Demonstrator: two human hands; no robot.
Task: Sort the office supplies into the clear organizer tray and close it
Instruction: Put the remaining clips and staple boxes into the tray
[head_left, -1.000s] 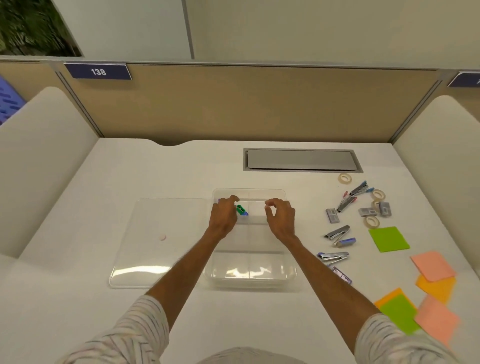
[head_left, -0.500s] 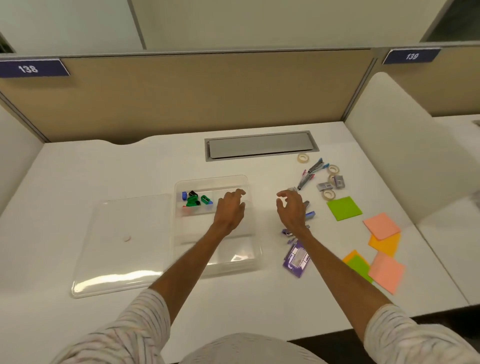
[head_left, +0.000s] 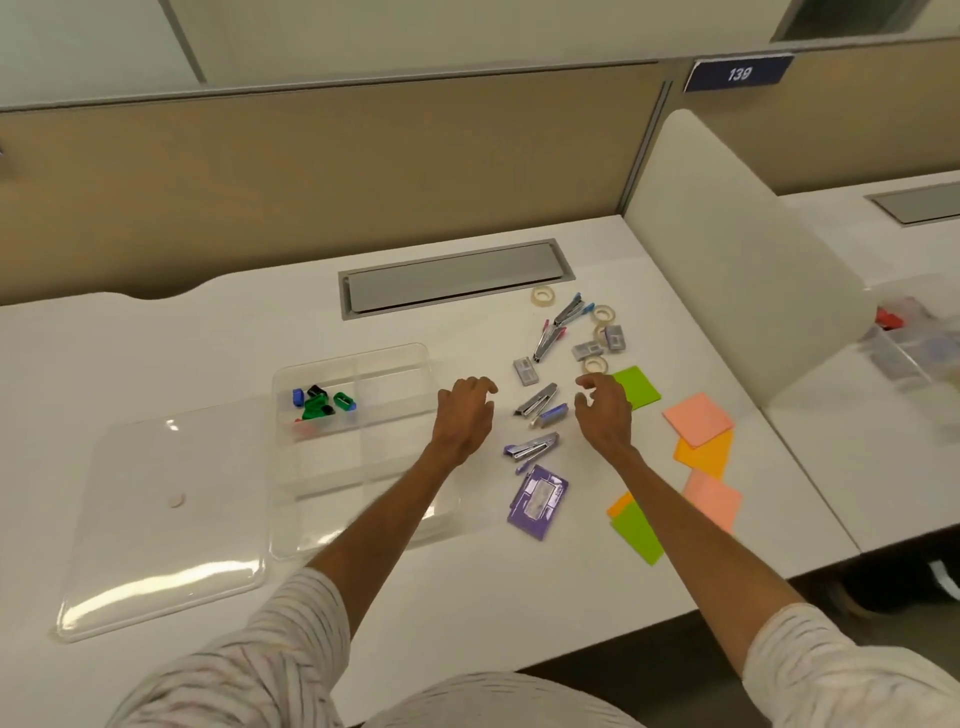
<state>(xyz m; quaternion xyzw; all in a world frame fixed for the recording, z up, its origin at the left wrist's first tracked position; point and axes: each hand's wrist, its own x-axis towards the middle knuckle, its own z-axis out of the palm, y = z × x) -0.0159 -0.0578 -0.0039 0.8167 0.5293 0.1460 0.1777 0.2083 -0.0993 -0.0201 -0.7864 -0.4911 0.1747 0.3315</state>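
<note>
Organizer tray (head_left: 395, 364) of clear plastic stands open left of centre on the white desk (head_left: 208, 338), with its clear lid (head_left: 161, 519) lying flat just beside it at lower left. Only the tray's upper left compartment is in use, holding a cluster of small blue, green and black pieces (head_left: 322, 402) that look like pencil sharpeners. The other compartments appear vacant, though glare makes the nearest ones hard to read. Left hand (head_left: 465, 415) hovers just past the tray's right wall and right hand (head_left: 602, 415) hovers near the green sticky pad (head_left: 636, 387). Both have their fingers loosely curled and apart, and neither holds anything. Between them lies a silver stapler (head_left: 537, 400), and a second stapler (head_left: 532, 447) lies just below it above a purple staple box (head_left: 537, 501). Further staplers (head_left: 548, 340), grey staple boxes (head_left: 587, 349) and tape rolls (head_left: 602, 313) are scattered toward the upper right, while pink (head_left: 696, 418) and orange (head_left: 704, 452) sticky pads lie at right. Assessment: sorting is at an early stage, and the step in hand appears to be collection of the staplers at centre. Recommended practice is to take one stapler per hand, pinching each across its body so that the arm stays shut. Lift them straight up so the neighbouring pieces are not disturbed, and lay them side by side in one vacant compartment. They should lie low enough for the lid to seat later. Sweeping several loose items at once risks pushing small pieces off toward the desk edge.
</note>
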